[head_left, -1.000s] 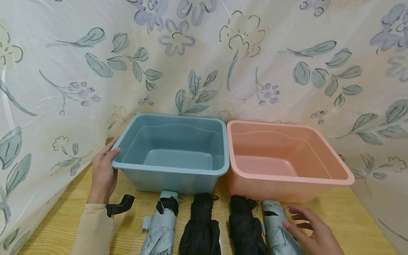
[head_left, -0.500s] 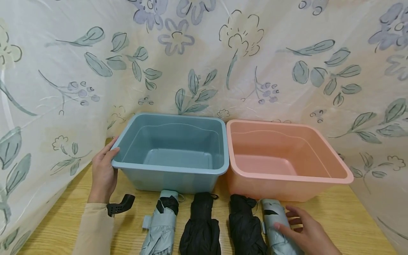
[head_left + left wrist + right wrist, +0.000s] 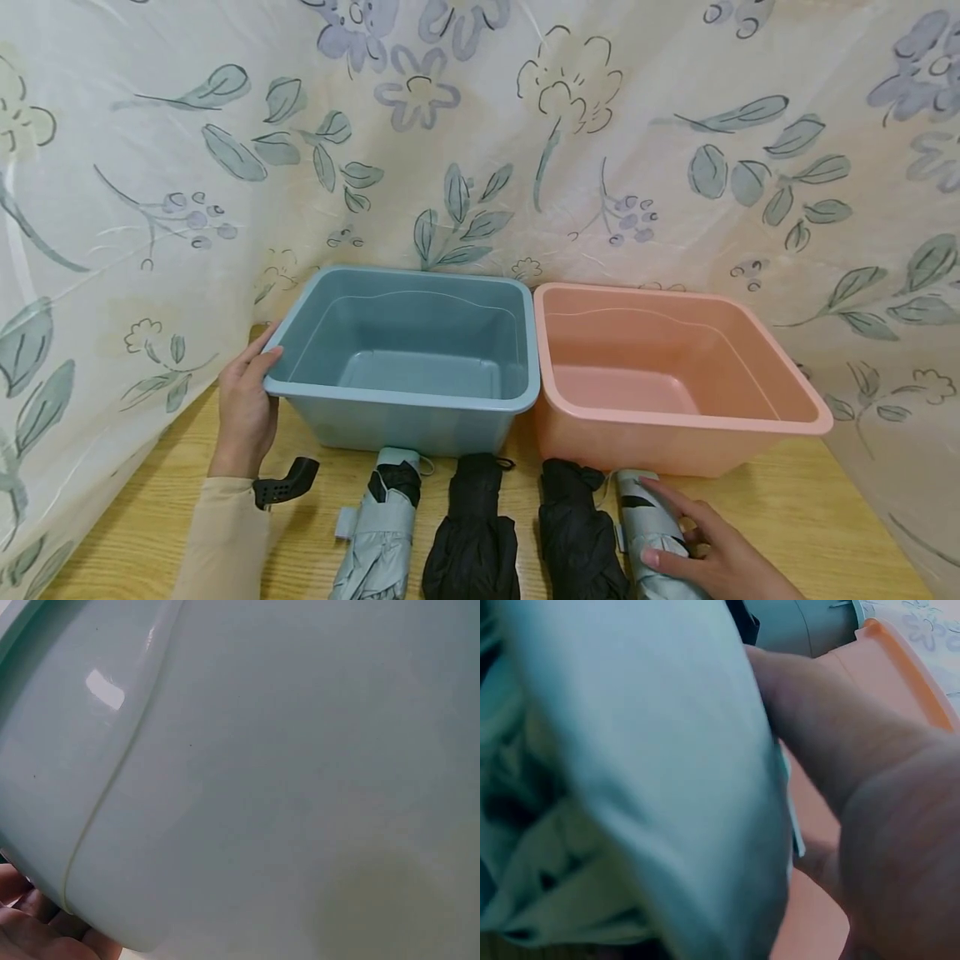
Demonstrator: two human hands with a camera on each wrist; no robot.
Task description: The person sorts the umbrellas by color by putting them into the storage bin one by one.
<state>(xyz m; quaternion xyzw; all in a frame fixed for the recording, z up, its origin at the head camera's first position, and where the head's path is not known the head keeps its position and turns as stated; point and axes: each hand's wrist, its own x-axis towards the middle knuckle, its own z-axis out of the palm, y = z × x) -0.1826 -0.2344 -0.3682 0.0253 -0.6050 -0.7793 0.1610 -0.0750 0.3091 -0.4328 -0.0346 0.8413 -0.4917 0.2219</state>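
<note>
My left hand (image 3: 246, 400) grips the left rim of a blue plastic tub (image 3: 405, 421), thumb on top near the corner. In the left wrist view, the tub's wall (image 3: 262, 772) fills most of the picture, with curled fingers at lower left. On the right, my right hand (image 3: 716, 546) holds a folded light grey-blue umbrella (image 3: 647, 521), its thumb and fingers around the upper part. The right wrist view shows the umbrella's fabric (image 3: 667, 750) up close against the hand (image 3: 900, 825). Some fingertips are hidden.
A pink tub (image 3: 682, 425) stands right beside the blue one. In front lie another light grey-blue umbrella (image 3: 382, 533) and two black umbrellas, one left (image 3: 472, 533) and one right (image 3: 573, 533), on the wooden table (image 3: 120, 525). Flowered sheeting (image 3: 480, 142) hangs behind.
My right hand has moved left onto the right-hand grey-blue umbrella and its fingers have closed around it. The left hand keeps its hold on the blue tub.
</note>
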